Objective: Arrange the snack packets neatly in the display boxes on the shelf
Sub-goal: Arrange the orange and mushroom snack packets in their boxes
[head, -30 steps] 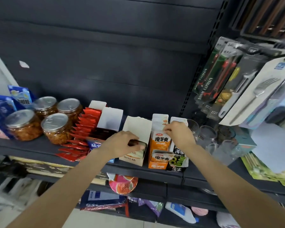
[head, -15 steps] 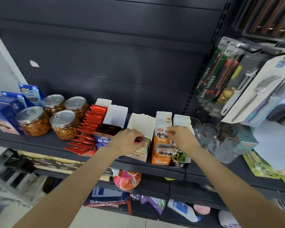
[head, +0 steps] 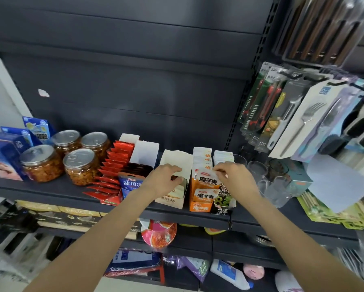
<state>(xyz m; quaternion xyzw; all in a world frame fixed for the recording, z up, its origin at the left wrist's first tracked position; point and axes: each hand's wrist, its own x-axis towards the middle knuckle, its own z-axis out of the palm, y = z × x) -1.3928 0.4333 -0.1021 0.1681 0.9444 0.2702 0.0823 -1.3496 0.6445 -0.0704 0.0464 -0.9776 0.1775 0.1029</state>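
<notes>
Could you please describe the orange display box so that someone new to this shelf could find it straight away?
Start at the dark upper shelf and pass the foil-lidded jars and the red packets. Between the white display box and the black box stands the orange display box, below the right hand. It is the only orange one.

Left hand (head: 163, 182) reaches into the cream display box (head: 176, 184); right hand (head: 233, 178) pinches an orange packet (head: 206, 178).

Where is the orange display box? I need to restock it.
The orange display box stands mid-shelf in the head view, between the white display box and black display box.
</notes>
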